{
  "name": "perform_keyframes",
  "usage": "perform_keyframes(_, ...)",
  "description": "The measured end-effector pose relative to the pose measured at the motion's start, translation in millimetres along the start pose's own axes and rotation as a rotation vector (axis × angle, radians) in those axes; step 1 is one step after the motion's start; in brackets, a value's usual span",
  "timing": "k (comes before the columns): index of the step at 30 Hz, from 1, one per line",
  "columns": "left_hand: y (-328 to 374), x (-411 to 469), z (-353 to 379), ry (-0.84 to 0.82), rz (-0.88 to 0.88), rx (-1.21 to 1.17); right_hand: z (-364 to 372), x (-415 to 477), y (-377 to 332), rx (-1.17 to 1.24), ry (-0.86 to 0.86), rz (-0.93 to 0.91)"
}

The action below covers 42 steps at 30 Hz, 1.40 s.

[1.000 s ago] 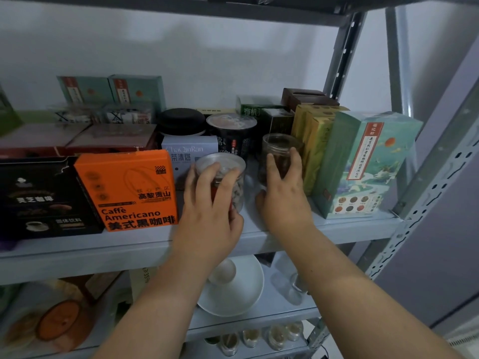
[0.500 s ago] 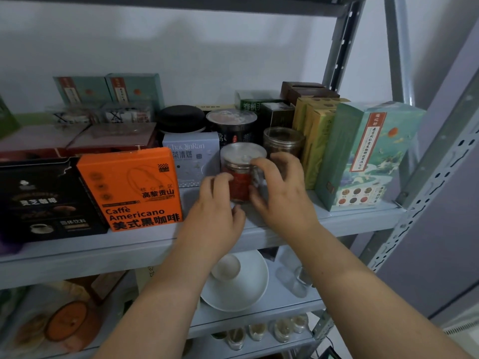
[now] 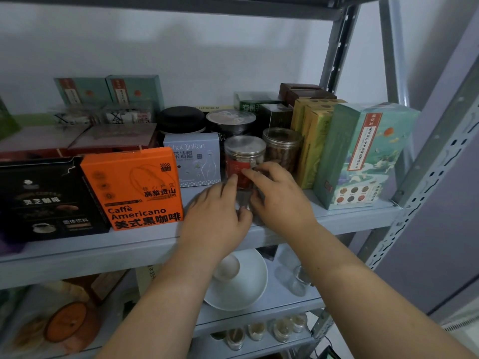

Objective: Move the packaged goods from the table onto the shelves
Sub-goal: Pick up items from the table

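A clear plastic jar with a red label (image 3: 243, 161) stands upright on the grey metal shelf (image 3: 134, 244), between a pale blue box (image 3: 193, 161) and a second clear jar of brown contents (image 3: 282, 149). My left hand (image 3: 217, 216) holds the red-label jar low on its left side, index finger up against the label and thumb near the base. My right hand (image 3: 281, 198) curls round its right side, with fingertips on the label. The jar's base is hidden between my hands.
An orange Caffè Americano box (image 3: 134, 187) and a black coffee box (image 3: 46, 200) stand at the shelf's front left. Yellow boxes (image 3: 311, 141) and a tall green box (image 3: 363, 156) fill the right. Tins and boxes line the back. The shelf below holds a white lidded bowl (image 3: 241, 281).
My left hand carried the red-label jar back and right and stood it beside the brown jar. My right hand left the brown jar and came onto the red-label jar.
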<state>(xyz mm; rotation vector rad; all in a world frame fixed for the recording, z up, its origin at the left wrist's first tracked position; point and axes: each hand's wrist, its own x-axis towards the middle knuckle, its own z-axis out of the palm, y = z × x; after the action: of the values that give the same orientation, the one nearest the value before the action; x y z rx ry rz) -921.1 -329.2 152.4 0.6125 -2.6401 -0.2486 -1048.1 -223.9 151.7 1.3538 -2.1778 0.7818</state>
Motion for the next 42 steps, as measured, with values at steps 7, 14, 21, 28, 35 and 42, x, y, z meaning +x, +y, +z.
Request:
perform_keyframes(7,4,-4,-6,-0.017,-0.015,0.031,-4,0,-5,0.032,-0.016,0.039)
perform_keyframes(14,10,-24,-4,-0.043,0.027,0.16,-16,-25,-9,-0.034,-0.138,0.029)
perform_keyframes(21,40,-82,2,-0.133,0.048,0.245,-45,-103,2,-0.068,-0.314,0.013)
perform_keyframes(28,74,-130,33,0.001,0.286,0.227,-66,-187,12,-0.121,-0.196,0.092)
perform_keyframes(35,117,-150,76,-0.104,0.614,0.191,-111,-287,22,-0.334,-0.18,0.353)
perform_keyframes(42,183,-190,102,-0.195,1.021,-0.062,-160,-389,-31,-0.56,-0.087,0.749)
